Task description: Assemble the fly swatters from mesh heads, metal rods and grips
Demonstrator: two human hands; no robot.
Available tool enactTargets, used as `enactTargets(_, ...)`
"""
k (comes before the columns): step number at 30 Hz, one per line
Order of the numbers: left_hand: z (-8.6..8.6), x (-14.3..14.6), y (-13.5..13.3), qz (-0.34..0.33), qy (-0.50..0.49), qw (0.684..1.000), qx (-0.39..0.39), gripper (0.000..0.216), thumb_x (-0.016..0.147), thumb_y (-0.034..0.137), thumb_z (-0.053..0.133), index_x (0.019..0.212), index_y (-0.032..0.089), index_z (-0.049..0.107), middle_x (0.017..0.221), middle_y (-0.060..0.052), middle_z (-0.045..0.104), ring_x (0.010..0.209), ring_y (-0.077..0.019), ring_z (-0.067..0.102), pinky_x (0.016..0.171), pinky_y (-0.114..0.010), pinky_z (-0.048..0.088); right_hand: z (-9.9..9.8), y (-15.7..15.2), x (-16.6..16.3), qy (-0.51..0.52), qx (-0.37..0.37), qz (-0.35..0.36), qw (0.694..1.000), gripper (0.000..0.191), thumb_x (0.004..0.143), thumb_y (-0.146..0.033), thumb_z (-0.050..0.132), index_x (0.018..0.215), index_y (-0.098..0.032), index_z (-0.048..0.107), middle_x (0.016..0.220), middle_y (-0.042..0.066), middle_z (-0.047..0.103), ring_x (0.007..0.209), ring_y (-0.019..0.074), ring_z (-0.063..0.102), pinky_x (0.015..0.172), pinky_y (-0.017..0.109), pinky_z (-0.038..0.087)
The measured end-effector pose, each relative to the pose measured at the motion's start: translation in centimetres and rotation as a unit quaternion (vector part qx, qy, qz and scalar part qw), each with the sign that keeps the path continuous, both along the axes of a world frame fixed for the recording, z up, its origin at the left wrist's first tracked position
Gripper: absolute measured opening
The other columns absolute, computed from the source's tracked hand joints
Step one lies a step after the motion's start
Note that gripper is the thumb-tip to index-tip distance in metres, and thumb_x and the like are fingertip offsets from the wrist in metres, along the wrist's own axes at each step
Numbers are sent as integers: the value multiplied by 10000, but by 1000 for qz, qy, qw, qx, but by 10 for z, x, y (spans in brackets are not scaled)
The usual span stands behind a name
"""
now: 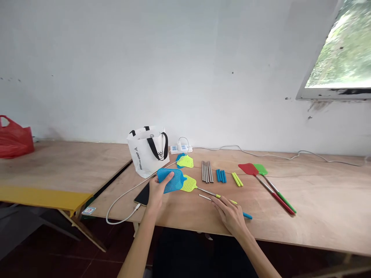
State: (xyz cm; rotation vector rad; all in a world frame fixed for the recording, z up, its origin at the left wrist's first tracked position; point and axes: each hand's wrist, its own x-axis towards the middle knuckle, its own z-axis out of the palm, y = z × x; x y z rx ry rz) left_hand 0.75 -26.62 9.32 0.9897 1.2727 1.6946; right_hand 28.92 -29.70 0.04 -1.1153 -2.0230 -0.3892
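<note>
My left hand (157, 190) pinches a blue fly swatter head (173, 180), thumb on top, raised above the table. A metal rod (204, 197) with a blue handle (247, 216) lies low on the table under my right hand (232, 217). The fingers of that hand are closed over the rod's middle, which they hide. Just beyond it lies a yellow-green fly swatter (189, 183) with a metal shaft and yellow-green handle. The blue head overlaps the edge of this swatter's head in the view.
Behind lie loose swatter heads (186, 161), several metal rods (207, 172), blue handles (221, 176) and yellow-green handles (237, 179). Red (248, 168) and green (261, 168) swatters lie right. A white bag (146, 154), phone (143, 195), charging cable (116, 204) and power strip (174, 149) sit left.
</note>
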Motion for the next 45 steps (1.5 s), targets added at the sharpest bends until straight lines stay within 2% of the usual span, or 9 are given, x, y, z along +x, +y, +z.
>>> enactTargets(3,-13,14,6,-35,-42,998,-30,518,603,583,876,816,138,718,825,-72,753,776,-232,713,683,-305,578,0,-1,0,14,6,0,1000,362,1037,-160,382,1246,-240,666,878,34,685,791,139,657,642,231,408)
enactTargets(8,-31,36,10,-112,-10,992,-52,509,662,563,859,926,149,725,904,-73,759,840,-235,722,704,-294,577,3,-5,2,11,6,-17,1000,411,1031,-190,394,1376,-271,603,794,10,647,684,117,625,602,224,392)
enactTargets(14,-44,47,12,-177,-14,981,-77,540,674,551,857,1010,153,715,955,-77,762,868,-229,725,748,-297,577,0,-4,4,32,40,-35,998,312,1042,-266,468,1255,-287,694,746,7,659,630,113,611,611,230,371)
enactTargets(20,-47,51,12,-204,-10,974,-97,503,663,535,870,959,160,709,897,-62,758,824,-220,724,734,-308,585,-1,-3,3,26,38,-35,998,314,1043,-245,447,1208,-284,711,768,8,678,627,109,625,586,232,367)
enactTargets(27,-48,51,11,-209,2,974,-91,497,672,521,872,974,164,702,920,-63,751,850,-218,715,752,-302,580,-4,1,5,22,42,-20,999,304,1044,-264,454,1165,-264,733,796,24,715,675,111,666,595,220,389)
enactTargets(34,-40,46,6,-200,79,975,-51,453,710,528,835,927,151,708,867,-57,736,812,-217,686,737,-301,554,-7,2,4,14,34,1,999,290,1047,-246,457,1087,-251,744,900,42,751,770,143,698,652,232,420)
enactTargets(39,-41,53,1,-193,148,970,0,384,737,517,810,813,163,682,752,-26,676,716,-193,630,674,-284,520,-3,1,4,-17,30,9,999,292,1046,-247,453,1073,-253,743,744,11,699,610,127,635,574,241,383)
enactTargets(45,-43,61,-7,-156,185,969,44,384,738,509,801,708,190,589,649,19,576,625,-157,552,633,-270,487,2,0,6,-2,35,33,999,291,1046,-244,459,1017,-233,749,797,34,723,661,130,663,594,229,402)
